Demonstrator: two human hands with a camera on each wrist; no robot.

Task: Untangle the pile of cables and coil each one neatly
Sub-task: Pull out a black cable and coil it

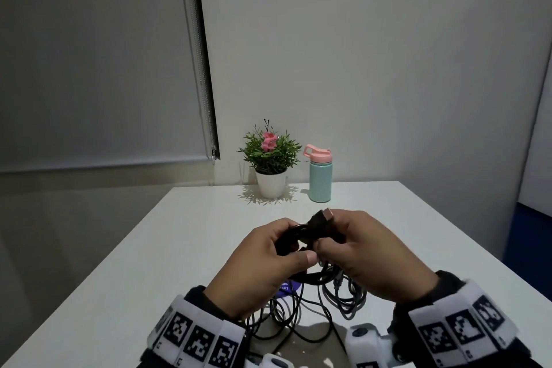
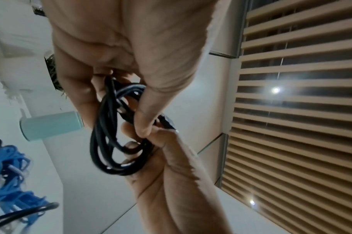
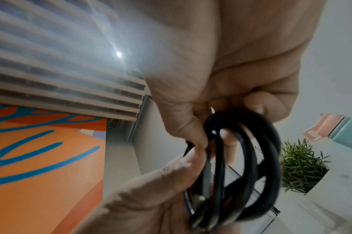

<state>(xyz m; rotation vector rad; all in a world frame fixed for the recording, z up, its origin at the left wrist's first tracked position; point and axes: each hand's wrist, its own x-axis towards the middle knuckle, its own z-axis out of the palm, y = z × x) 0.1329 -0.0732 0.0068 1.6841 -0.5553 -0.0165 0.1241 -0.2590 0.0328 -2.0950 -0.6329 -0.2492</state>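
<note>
Both hands hold one black cable (image 1: 301, 236) wound into a small coil above the table, in front of my chest. My left hand (image 1: 294, 243) grips the coil's left side, thumb on top. My right hand (image 1: 331, 233) pinches the other side, and the cable's plug (image 1: 327, 213) sticks up past its fingers. In the left wrist view the coil (image 2: 109, 142) hangs between the left hand (image 2: 115, 114) and the other hand's fingers. Several black loops (image 3: 251, 158) pass under my right hand (image 3: 227, 125). A tangled pile of black and grey cables (image 1: 316, 311) lies on the table beneath, partly hidden by my hands.
The white table (image 1: 167, 248) runs to the wall. At its far edge stand a potted plant (image 1: 270, 164) and a teal bottle with a pink lid (image 1: 319, 179). A purple disc (image 1: 286, 288) lies under the pile. Bluish loose cables (image 2: 8, 174) show in the left wrist view.
</note>
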